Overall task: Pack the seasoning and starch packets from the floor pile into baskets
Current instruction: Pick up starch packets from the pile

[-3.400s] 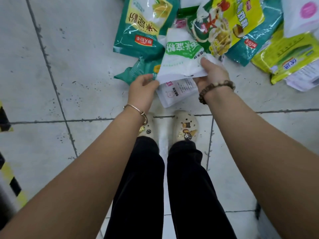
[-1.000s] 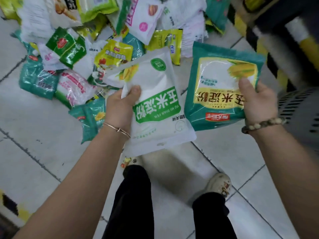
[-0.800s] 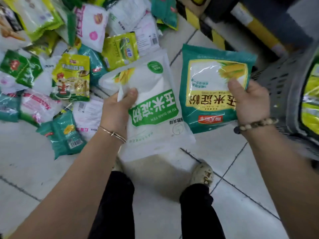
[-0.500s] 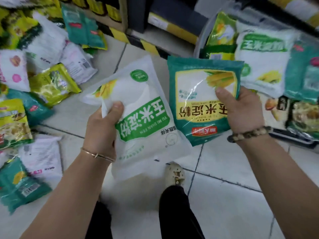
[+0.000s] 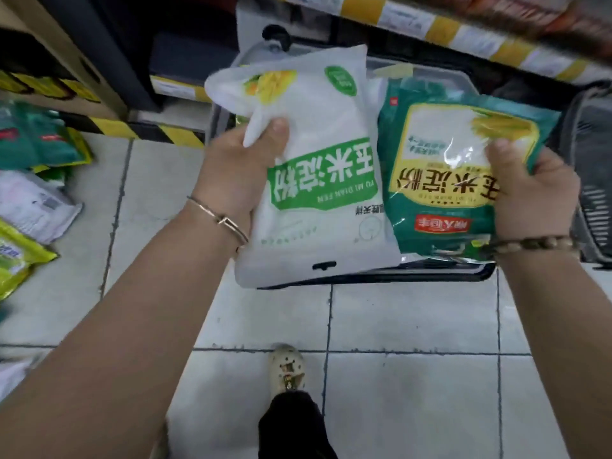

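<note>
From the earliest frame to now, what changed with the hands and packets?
Both hands first gripped the white starch packet at the floor pile. The right hand then took a teal starch packet, and both packets were carried from the pile to above the basket. Unchanged for the last second: left hand holds white, right holds teal; neither let go.

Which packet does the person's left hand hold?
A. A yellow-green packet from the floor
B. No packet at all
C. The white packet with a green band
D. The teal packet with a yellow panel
C: the left hand grips the white packet with a green band, its thumb on the packet's front, while the right hand holds the teal packet.
</note>
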{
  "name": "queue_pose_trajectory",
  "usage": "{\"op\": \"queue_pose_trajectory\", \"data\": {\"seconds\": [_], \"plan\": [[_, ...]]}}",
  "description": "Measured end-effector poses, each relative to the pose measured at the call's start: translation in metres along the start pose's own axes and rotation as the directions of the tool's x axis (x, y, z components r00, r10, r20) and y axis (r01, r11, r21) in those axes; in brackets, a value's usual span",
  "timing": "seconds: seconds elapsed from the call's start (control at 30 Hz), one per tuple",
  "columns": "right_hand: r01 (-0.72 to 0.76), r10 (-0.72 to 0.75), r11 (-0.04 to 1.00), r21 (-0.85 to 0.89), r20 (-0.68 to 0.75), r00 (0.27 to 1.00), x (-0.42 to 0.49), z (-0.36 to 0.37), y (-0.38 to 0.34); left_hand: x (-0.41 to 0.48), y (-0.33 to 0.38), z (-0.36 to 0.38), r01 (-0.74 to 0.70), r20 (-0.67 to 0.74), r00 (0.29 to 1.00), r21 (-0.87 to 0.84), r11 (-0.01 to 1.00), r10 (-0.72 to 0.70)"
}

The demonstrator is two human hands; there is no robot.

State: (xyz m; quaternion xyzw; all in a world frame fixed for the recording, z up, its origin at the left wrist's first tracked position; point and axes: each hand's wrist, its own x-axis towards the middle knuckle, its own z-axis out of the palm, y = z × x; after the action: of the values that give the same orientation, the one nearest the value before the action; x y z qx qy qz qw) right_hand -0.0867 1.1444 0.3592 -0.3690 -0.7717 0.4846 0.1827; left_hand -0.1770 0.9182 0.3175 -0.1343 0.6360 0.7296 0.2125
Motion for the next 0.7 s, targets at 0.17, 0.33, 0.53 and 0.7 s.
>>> {"op": "queue_pose_trajectory", "data": {"seconds": [0.17, 0.33, 0.53, 0.7], "plan": [[0.026, -0.023, 0.986, -0.163, 0.022, 0.999, 0.075, 0.002, 0.005, 0.054, 0.013, 0.064, 0.023, 0.024, 0.999, 0.065, 0.998, -0.024], [-0.102, 0.299, 0.747, -0.657, 0.194, 0.934, 0.121, 0.024, 0.041, 0.091, -0.004, 0.086, 0.043, -0.073, 0.997, 0.793, 0.607, 0.025], [0.273, 0.059, 0.539, -0.797, 0.359, 0.931, 0.116, 0.040, 0.040, 0.070, -0.006, 0.131, -0.200, 0.166, 0.967, 0.964, 0.174, 0.191], [0.447, -0.085, 0.305, -0.841, 0.444, 0.892, 0.090, 0.060, 0.054, 0.062, -0.039, 0.139, -0.328, 0.331, 0.932, 0.944, -0.047, 0.148]]}}
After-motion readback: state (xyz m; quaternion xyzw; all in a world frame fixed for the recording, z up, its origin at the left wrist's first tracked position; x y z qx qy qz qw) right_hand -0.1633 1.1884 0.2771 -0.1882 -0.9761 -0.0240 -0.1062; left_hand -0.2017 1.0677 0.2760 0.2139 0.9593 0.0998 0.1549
